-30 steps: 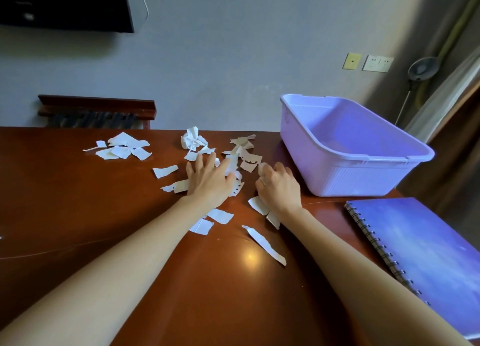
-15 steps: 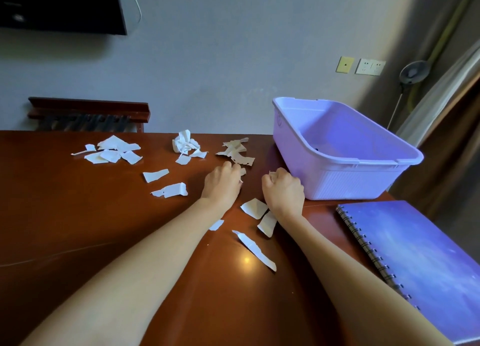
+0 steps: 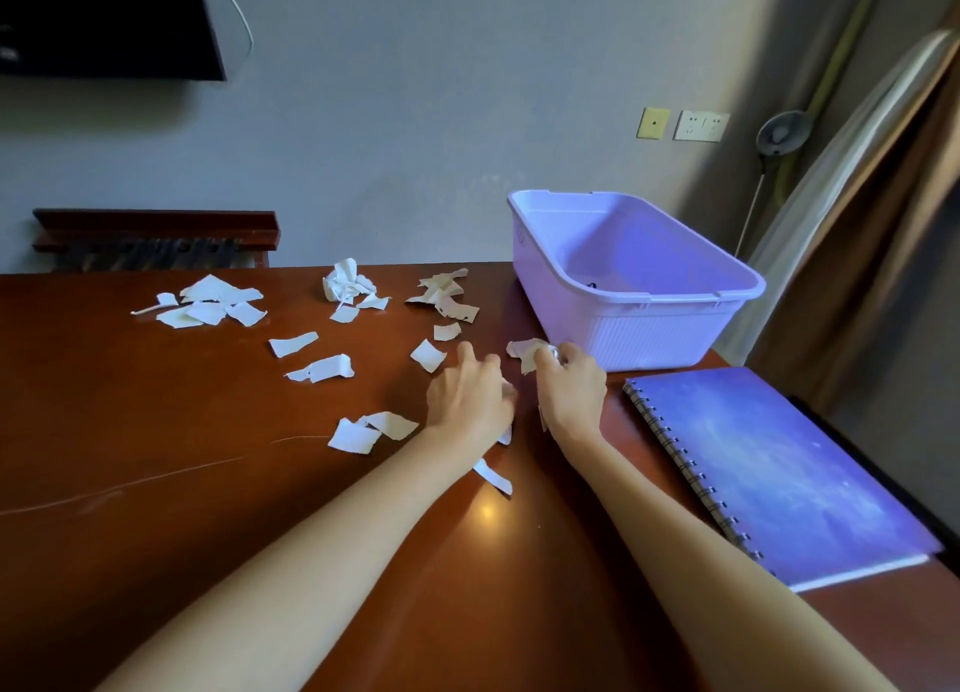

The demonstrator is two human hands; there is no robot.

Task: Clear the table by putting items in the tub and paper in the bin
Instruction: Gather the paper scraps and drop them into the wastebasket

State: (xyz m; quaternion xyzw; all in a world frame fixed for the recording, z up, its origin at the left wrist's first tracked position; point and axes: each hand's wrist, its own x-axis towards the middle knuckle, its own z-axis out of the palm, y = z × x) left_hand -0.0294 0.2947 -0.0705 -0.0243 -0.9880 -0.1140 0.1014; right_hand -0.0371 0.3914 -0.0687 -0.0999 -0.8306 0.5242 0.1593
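On the table (image 3: 156,509) beside the tub (image 3: 649,335), paper scraps (image 3: 324,366) are being gathered.
The right hand (image 3: 571,387) pinches a wad (image 3: 524,351) just beside the tub; the left hand (image 3: 467,397) is blurred, its grip unclear. Loose scraps lie leftward and beyond, nearer the left hand.

One tub (image 3: 649,338), one notebook (image 3: 779,462), about twenty scraps (image 3: 324,368)

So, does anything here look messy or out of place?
Yes: torn white paper scraps litter the brown wooden table, with one crumpled wad near its far edge. The right hand grips a few beside the lilac plastic tub.
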